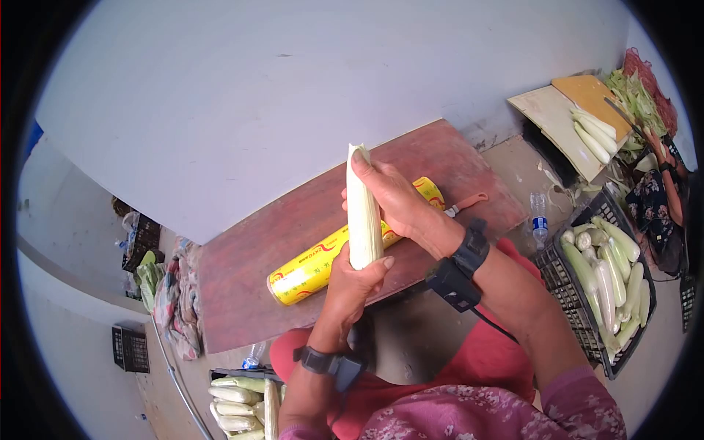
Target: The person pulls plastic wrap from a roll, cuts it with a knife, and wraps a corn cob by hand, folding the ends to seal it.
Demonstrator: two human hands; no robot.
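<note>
A pale green, peeled-looking stalk [362,213] is held upright over the table between both hands. My left hand [357,282] is closed round its lower end. My right hand [392,192] grips the upper part, thumb along its side. Behind it a yellow roll with red print [308,271] lies slantwise on the reddish table [242,301]. Near the roll's right end is a tool with an orange handle [471,200], its other end partly hidden by the roll and my right hand.
On the right are a black crate [614,359] of pale vegetables, a water bottle [539,220], and boards [546,121] with stalks beside a co-worker's arm [671,183]. At lower left stand another filled crate [220,374], a metal pole [178,381] and bundled cloth [178,308].
</note>
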